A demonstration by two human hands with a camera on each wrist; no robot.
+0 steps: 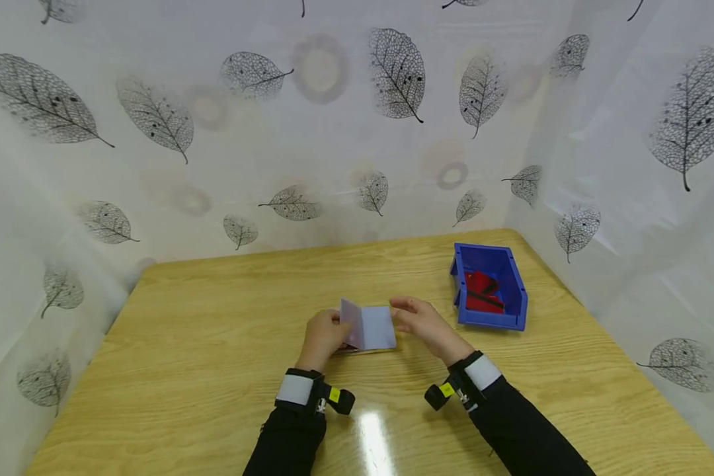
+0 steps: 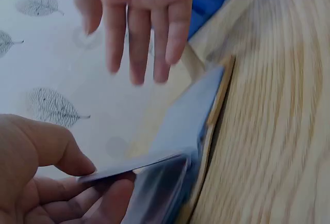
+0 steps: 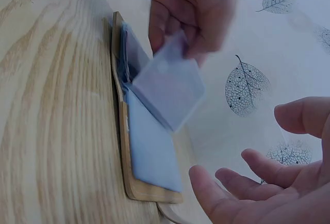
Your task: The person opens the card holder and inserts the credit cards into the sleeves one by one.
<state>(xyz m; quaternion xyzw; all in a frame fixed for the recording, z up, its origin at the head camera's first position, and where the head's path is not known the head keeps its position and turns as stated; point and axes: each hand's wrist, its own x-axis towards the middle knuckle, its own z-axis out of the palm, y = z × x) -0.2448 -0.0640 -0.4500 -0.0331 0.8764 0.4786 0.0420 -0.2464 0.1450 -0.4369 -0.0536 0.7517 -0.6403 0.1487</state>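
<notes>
A small card holder (image 1: 379,328) with a tan cover (image 3: 154,193) and clear plastic sleeves lies open on the table. My left hand (image 1: 323,337) pinches one raised sleeve (image 3: 170,82) between thumb and fingers at its outer edge. That sleeve stands tilted up from the holder's middle in the right wrist view. More sleeves lie stacked under it on the left half. Just off the holder's right edge, my right hand (image 1: 425,324) hovers with loosely spread fingers and holds nothing.
A blue plastic bin (image 1: 492,321) stands to the right on the wooden table (image 1: 214,317). Inside it lie red cards (image 1: 482,283), some with a dark stripe. Behind the table hangs a white curtain (image 1: 333,145) with a leaf print.
</notes>
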